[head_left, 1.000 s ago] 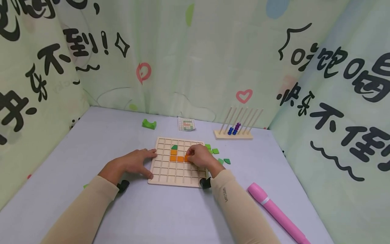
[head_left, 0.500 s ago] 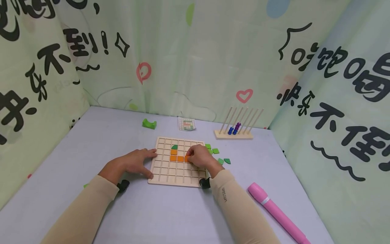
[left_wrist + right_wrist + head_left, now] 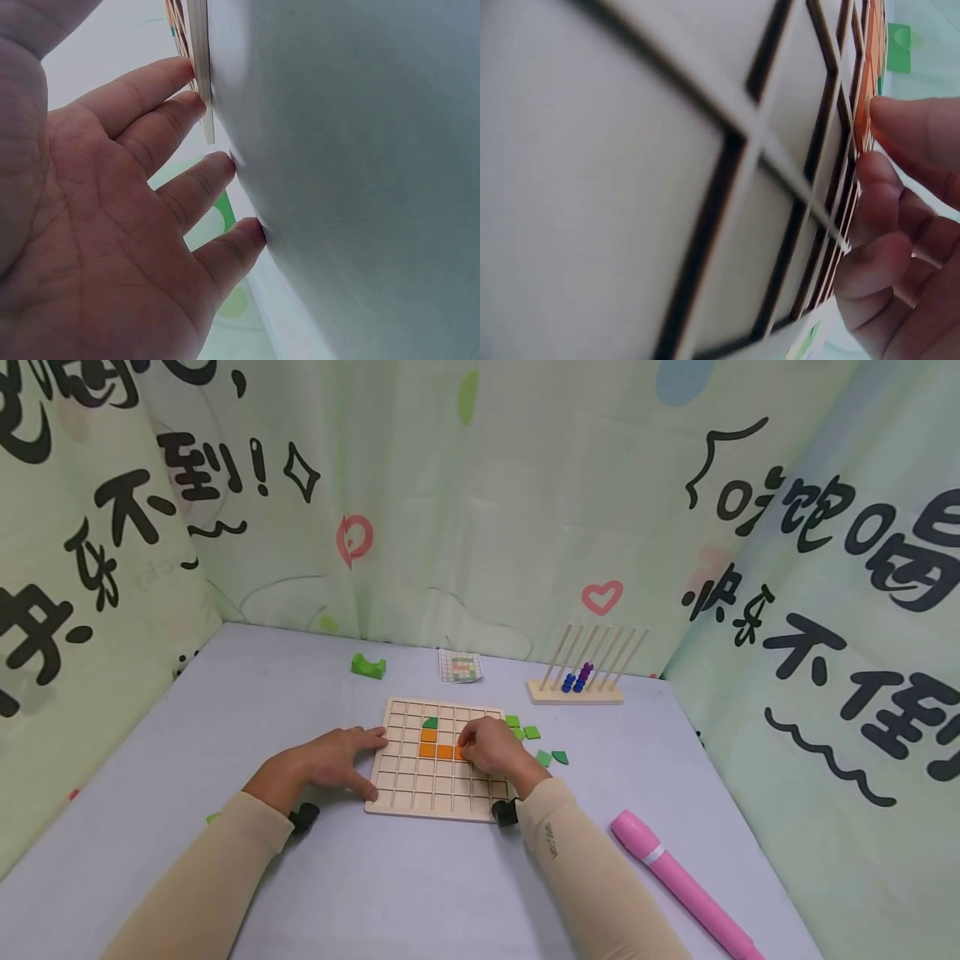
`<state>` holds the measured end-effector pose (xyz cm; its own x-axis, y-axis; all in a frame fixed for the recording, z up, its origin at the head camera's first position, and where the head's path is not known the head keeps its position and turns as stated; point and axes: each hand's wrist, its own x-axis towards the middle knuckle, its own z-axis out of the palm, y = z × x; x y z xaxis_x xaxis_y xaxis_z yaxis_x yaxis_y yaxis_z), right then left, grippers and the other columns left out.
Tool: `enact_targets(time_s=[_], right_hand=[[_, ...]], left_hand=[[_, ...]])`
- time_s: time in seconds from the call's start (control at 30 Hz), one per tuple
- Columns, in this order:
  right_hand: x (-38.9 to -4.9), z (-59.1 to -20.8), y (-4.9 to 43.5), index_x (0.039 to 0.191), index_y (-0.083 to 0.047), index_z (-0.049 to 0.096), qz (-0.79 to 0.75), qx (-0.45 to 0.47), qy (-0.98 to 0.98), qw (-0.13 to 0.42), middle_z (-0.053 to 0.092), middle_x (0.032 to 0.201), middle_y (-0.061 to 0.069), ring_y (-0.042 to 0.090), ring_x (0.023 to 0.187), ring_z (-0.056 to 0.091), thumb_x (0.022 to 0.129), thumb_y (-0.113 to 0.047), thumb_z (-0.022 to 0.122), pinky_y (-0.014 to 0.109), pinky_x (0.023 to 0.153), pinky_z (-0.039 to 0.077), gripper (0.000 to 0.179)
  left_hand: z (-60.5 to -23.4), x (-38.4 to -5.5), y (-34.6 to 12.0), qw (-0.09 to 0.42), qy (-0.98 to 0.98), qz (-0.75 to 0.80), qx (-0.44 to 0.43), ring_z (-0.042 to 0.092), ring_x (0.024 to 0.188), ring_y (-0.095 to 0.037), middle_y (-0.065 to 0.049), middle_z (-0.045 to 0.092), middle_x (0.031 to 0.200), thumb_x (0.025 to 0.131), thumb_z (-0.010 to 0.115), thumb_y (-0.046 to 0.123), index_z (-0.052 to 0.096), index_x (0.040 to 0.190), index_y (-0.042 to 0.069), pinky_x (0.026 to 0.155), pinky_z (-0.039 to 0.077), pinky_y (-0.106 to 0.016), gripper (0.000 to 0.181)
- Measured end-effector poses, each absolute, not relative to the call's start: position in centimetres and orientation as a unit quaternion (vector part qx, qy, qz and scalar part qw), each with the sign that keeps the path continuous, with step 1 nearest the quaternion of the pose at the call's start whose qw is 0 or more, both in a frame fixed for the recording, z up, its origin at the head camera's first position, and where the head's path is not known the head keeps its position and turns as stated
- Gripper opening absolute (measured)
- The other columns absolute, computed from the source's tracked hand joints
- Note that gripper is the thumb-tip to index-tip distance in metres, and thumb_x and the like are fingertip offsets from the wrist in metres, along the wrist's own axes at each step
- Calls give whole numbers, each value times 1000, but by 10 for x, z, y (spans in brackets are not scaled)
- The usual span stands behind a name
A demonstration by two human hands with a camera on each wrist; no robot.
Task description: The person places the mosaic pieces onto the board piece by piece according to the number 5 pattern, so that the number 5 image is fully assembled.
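A pale wooden grid board (image 3: 431,792) lies flat on the table. My left hand (image 3: 330,758) is spread at its left side; in the left wrist view, two straight fingertips (image 3: 184,69) touch the board's edge. Orange square tiles (image 3: 427,750) form an L in the cells, with a dark green piece (image 3: 430,722) at its top. At the right end of the orange row, my right hand (image 3: 495,750) pinches an orange tile (image 3: 461,752), mostly covered by the fingers. The right wrist view shows thumb and fingertips right at the orange strip (image 3: 865,90), low against the grid.
Several loose green tiles (image 3: 532,732) lie right of the board. Behind it are a patterned card (image 3: 460,666), a green curved block (image 3: 368,666) and a peg stand (image 3: 576,695) with blue and purple beads. A pink tube (image 3: 697,893) lies at front right.
The right fingers shift slightly over the orange tile at the row's end, covering a little more of it. The left hand and the board stay put.
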<state>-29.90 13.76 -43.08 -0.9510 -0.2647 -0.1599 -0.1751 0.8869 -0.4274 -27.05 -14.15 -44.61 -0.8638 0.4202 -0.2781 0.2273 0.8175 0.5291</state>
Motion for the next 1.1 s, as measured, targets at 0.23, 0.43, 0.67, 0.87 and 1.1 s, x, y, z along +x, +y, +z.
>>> enact_targets(time_s=[0.23,0.43,0.67,0.87,1.1], right_hand=[[-307,-431,159,112,-7,72,-258,-97,957,90,67,98,6,20,87,58,98,-14,68,34,78,52,16],[-320,-428,186,123,-3,70,-271,-66,958,69,67,110,12,25,97,57,99,-15,67,40,87,53,26],[-335,-429,209,133,1,66,-258,-31,963,64,65,126,20,32,111,59,100,-12,65,47,98,54,35],[-345,-438,214,137,-3,65,-233,-16,970,74,63,137,22,36,121,61,101,-16,63,49,102,54,39],[-350,-441,209,141,-8,65,-187,-3,978,88,65,140,18,34,122,63,102,-21,62,51,101,54,41]], left_hand=[[-446,-271,-143,195,934,247,172,25,156,-44,-9,32,170,75,93,39,48,156,12,124,28,-61,96],[-446,-271,-143,195,934,247,169,26,156,-43,-9,33,170,75,93,39,48,156,12,124,29,-60,96],[-444,-270,-142,200,934,244,165,26,156,-42,-10,33,170,76,93,39,48,156,12,124,29,-60,96],[-446,-270,-142,199,935,243,167,26,156,-42,-9,32,170,76,93,40,48,156,12,124,29,-59,96],[-447,-271,-141,198,935,246,162,25,157,-41,-8,32,170,76,93,39,48,156,13,125,28,-59,96]])
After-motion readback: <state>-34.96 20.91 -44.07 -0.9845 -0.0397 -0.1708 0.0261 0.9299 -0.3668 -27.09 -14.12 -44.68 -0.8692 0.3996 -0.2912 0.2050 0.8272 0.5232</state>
